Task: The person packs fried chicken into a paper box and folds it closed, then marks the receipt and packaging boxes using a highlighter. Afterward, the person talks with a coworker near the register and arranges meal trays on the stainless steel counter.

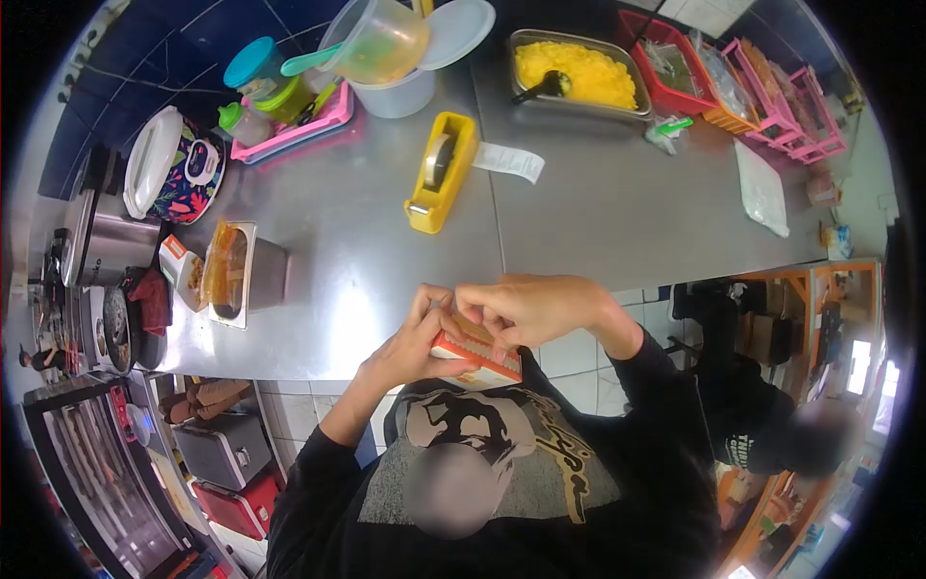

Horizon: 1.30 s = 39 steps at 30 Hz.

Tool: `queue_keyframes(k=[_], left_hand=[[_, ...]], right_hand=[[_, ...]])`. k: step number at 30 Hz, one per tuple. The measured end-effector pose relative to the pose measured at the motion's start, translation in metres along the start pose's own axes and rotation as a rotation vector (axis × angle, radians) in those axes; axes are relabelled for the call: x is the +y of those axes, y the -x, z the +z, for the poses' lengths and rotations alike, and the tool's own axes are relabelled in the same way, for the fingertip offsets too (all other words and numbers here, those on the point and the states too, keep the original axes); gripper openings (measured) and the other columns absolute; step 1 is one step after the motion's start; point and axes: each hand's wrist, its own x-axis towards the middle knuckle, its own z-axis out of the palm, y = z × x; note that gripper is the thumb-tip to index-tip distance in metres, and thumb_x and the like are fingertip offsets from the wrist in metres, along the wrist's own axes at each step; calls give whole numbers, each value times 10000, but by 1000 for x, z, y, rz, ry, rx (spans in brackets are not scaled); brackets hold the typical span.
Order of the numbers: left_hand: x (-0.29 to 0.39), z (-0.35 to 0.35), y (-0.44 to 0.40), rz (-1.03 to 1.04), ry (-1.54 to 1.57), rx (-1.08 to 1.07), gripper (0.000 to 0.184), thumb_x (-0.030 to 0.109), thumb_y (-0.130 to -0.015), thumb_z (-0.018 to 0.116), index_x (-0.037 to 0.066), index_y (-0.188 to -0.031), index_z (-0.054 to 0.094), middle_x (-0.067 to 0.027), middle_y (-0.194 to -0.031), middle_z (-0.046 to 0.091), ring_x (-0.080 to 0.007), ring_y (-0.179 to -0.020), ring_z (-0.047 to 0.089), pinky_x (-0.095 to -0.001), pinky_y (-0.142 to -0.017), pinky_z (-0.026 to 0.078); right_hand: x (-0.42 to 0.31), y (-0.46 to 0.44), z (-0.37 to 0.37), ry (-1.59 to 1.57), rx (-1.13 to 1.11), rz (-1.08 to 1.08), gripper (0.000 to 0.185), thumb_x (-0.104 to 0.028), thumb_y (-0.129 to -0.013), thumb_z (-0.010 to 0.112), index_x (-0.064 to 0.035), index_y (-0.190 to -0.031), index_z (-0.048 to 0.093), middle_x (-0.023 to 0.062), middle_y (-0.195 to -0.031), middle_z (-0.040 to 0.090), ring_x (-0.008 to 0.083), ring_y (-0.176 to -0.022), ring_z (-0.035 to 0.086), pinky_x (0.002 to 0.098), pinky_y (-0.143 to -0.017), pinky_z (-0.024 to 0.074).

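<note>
A small orange-and-white cardboard box [479,359] is held close against my body, just off the front edge of the steel table [367,251]. My left hand [422,336] wraps round its left end, thumb along the near side. Over the top, my right hand [516,314] has its fingers curled and pressed at the box's upper edge; the fingertips are partly hidden. A zigzag edge and a brownish surface show between the hands. Beyond them on the table stands a yellow tape dispenser [442,174], with a printed paper slip [511,162] beside it.
At the left are a metal container [260,275], another orange-and-white box [181,270] and a patterned cooker [198,179]. Plastic tubs [395,95] stand at the back, near a tray of yellow food [579,72]. A person in black [743,405] is at the right.
</note>
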Motion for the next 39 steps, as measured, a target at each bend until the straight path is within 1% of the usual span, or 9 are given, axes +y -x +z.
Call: queue_keyframes(k=[5,15,21,23,27,30,33,35,39], left_hand=[[10,27,-23,-68,27,-53,445,186,-640,851,71,-925,530,-124,-1120,405,-271,-1070,472,-368,-860,473],[17,56,-50,5,66,76,391,148,-649,838,86,-915,559,-115,-1068,403,-254,-988,491,-357,-820,474],[35,77,-53,-120,268,36,329,101,-659,817,66,-946,659,-80,-1038,403,-254,-989,507,-335,-862,442],[38,77,-65,-115,321,53,294,71,-676,795,61,-951,692,-77,-1041,456,-244,-995,522,-334,-862,449],[42,58,-84,-127,387,-165,313,60,-689,770,57,-988,677,-107,-1091,552,-217,-1018,549,-326,-832,486],[44,48,-92,-197,289,-210,372,91,-703,771,63,-1054,652,-119,-1063,599,-216,-961,604,-311,-835,486],[31,46,-68,-519,199,-142,352,129,-768,739,17,-1081,623,-133,-1028,637,-191,-887,634,-306,-827,495],[5,62,-46,-886,357,331,369,186,-846,676,-48,-1114,576,-139,-1023,640,-173,-866,624,-299,-821,498],[-35,107,-26,-904,400,945,454,243,-905,605,-85,-1196,488,-170,-1038,632,-155,-875,613,-293,-793,503]], right_hand=[[2,34,-15,-57,-46,-169,319,-3,-748,615,-69,-929,361,87,-624,618,209,-513,536,319,-476,371],[42,64,-30,40,87,-36,395,-90,-718,722,-58,-892,369,85,-561,529,232,-503,524,338,-473,364],[103,71,-21,5,69,-76,473,-183,-700,786,-47,-945,406,96,-782,599,168,-696,595,283,-575,443],[150,58,2,-629,-111,-93,629,-349,-699,807,-23,-1052,401,122,-932,596,217,-773,584,329,-608,470],[195,37,52,-991,-98,-329,603,-364,-771,746,-29,-1155,424,113,-1059,541,200,-914,551,313,-681,495],[210,52,23,-667,23,-126,360,-232,-863,627,-45,-1143,501,85,-1064,562,154,-963,556,302,-744,498],[232,98,-97,-162,1017,94,205,-129,-811,667,-53,-972,565,47,-861,633,155,-803,612,303,-731,497],[254,144,-191,365,1512,247,219,-136,-844,620,-64,-1039,553,157,-818,630,293,-768,626,357,-690,487],[364,207,-317,645,1615,672,284,-231,-847,583,-86,-1091,599,190,-900,662,389,-848,636,448,-736,498]])
